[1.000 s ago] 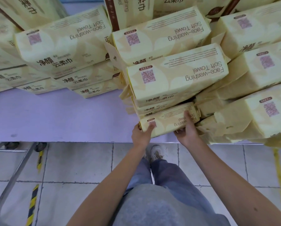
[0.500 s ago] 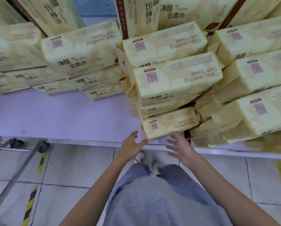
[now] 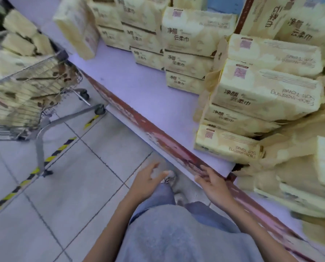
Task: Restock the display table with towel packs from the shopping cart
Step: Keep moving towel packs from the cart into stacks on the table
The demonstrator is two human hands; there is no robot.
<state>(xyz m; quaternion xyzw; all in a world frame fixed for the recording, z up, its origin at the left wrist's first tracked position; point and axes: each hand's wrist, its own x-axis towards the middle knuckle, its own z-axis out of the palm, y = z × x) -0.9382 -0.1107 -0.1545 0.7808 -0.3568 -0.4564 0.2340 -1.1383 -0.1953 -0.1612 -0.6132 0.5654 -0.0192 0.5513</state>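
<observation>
Many towel packs [image 3: 227, 146] sit on the tabletop [image 3: 142, 86], more wait in the shopping cart [image 3: 44, 76], and the left hand [image 3: 148, 183] and right hand [image 3: 212, 183] are loose and empty.

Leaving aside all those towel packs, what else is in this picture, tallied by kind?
hands: 2 (left hand, right hand, both empty)
shopping cart: 1
display table: 1
Total: 4

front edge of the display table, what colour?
Worn red with pale scuffs along the display table's front edge; head view shows it.
</observation>
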